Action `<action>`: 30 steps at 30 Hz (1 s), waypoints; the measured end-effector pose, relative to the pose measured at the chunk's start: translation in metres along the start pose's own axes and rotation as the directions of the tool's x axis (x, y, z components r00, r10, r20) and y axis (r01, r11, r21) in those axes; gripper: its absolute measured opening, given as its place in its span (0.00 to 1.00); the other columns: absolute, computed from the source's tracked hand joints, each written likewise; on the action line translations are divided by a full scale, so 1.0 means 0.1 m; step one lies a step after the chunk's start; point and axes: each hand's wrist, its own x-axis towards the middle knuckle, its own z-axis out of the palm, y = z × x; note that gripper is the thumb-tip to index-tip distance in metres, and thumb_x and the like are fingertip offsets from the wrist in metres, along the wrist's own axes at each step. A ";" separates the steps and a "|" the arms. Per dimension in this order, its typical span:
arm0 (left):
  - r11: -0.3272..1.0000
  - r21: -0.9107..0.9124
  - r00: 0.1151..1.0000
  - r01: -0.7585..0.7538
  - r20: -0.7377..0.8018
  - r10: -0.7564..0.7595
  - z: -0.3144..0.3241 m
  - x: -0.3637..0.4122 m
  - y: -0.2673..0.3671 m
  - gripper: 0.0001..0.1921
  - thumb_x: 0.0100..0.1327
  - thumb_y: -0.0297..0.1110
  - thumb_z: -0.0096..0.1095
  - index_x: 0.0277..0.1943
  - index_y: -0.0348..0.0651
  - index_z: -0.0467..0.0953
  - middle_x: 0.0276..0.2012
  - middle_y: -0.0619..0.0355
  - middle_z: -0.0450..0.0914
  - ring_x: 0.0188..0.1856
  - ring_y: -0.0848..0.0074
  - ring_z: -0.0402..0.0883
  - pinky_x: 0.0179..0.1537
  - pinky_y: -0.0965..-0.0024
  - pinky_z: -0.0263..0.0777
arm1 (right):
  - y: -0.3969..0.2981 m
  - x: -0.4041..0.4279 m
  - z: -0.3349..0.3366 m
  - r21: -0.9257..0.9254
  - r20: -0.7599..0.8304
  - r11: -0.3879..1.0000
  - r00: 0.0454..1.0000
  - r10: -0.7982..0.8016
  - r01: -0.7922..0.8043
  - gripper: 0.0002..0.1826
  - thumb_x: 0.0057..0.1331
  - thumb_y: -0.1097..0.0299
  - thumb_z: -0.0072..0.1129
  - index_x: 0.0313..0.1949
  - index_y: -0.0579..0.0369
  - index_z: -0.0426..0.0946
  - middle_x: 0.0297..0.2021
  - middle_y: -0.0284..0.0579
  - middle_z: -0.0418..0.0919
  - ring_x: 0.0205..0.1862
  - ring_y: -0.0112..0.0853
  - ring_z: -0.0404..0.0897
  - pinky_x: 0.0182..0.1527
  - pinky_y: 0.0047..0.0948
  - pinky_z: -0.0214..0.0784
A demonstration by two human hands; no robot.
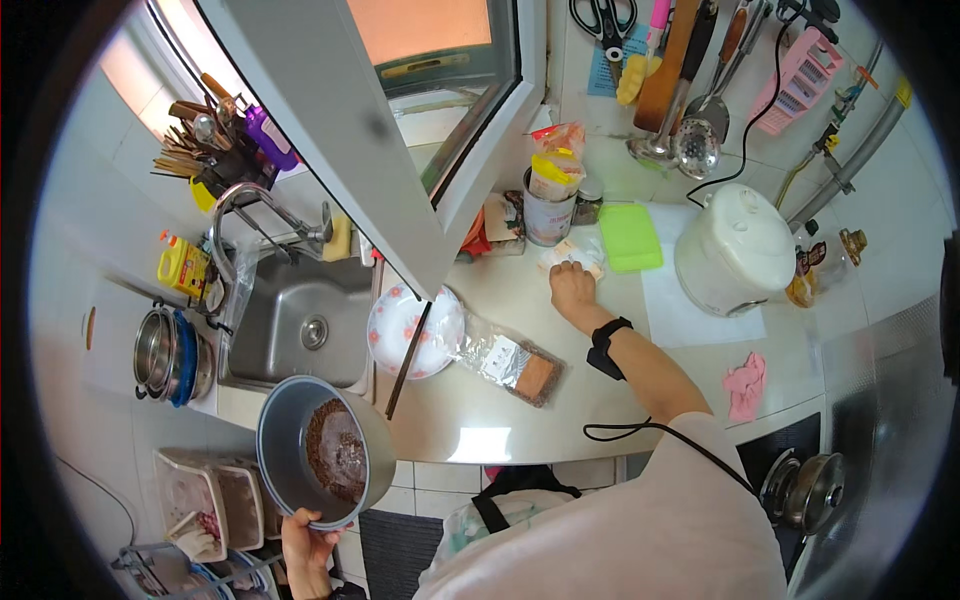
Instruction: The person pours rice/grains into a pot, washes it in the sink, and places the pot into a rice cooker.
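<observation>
My left hand (306, 551) grips the near rim of a grey rice cooker inner pot (285, 450), tilted, with reddish-brown grains and some water inside. At the back of the counter my right hand (574, 289) rests on a crumpled white cloth or plastic packet (592, 255), its fingers curled; whether they grip it I cannot tell. Between my hands lie a clear plastic bag of brown grains (544, 386) and a white plate with pink flowers (386, 330), with dark chopsticks (405, 367) across it. A white rice cooker (735, 255) stands to the right of my right hand.
The steel sink (300, 300) with its faucet (251, 191) is at left. An opened window sash (330, 135) juts over the plate. Behind my right hand stand a tin (547, 217) and a green board (630, 236). A pink cloth (745, 386) lies near a lidded pot (814, 495) at right.
</observation>
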 end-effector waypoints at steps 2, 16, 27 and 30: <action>1.000 0.006 1.000 0.028 -0.006 -0.028 -0.01 0.04 -0.01 0.18 0.49 0.24 0.45 0.43 0.19 0.67 0.23 0.38 0.78 0.18 0.57 0.79 0.11 0.73 0.74 | 0.06 -0.03 0.00 0.043 -0.023 0.999 1.000 0.021 -0.020 0.09 0.52 0.77 0.55 0.34 0.59 0.78 0.36 0.47 0.79 0.42 0.41 0.77 0.39 0.37 0.73; 0.994 0.088 0.997 -0.067 0.046 0.063 0.04 0.08 0.05 0.19 0.52 0.23 0.45 0.43 0.11 0.66 0.25 0.35 0.79 0.20 0.58 0.81 0.13 0.75 0.78 | 0.43 0.02 -0.22 0.672 -0.294 0.740 0.907 0.300 -0.027 0.08 0.53 0.79 0.52 0.33 0.61 0.79 0.25 0.56 0.78 0.28 0.48 0.79 0.33 0.39 0.72; 0.994 0.058 0.995 -0.096 0.039 0.094 -0.03 0.12 0.05 0.18 0.52 0.23 0.44 0.42 0.12 0.66 0.24 0.35 0.78 0.20 0.58 0.81 0.13 0.76 0.77 | 0.51 0.08 -0.55 0.842 0.129 0.493 0.969 0.212 -0.220 0.09 0.58 0.82 0.48 0.35 0.67 0.78 0.25 0.44 0.80 0.27 0.27 0.79 0.26 0.24 0.72; 0.994 0.034 0.993 -0.104 0.052 0.102 -0.09 0.14 0.07 0.17 0.52 0.21 0.43 0.41 0.09 0.65 0.24 0.33 0.78 0.20 0.57 0.81 0.13 0.76 0.78 | 0.63 0.08 -0.74 0.984 0.172 -0.029 0.879 0.445 -0.178 0.09 0.60 0.82 0.46 0.37 0.68 0.76 0.28 0.47 0.80 0.30 0.31 0.81 0.27 0.25 0.75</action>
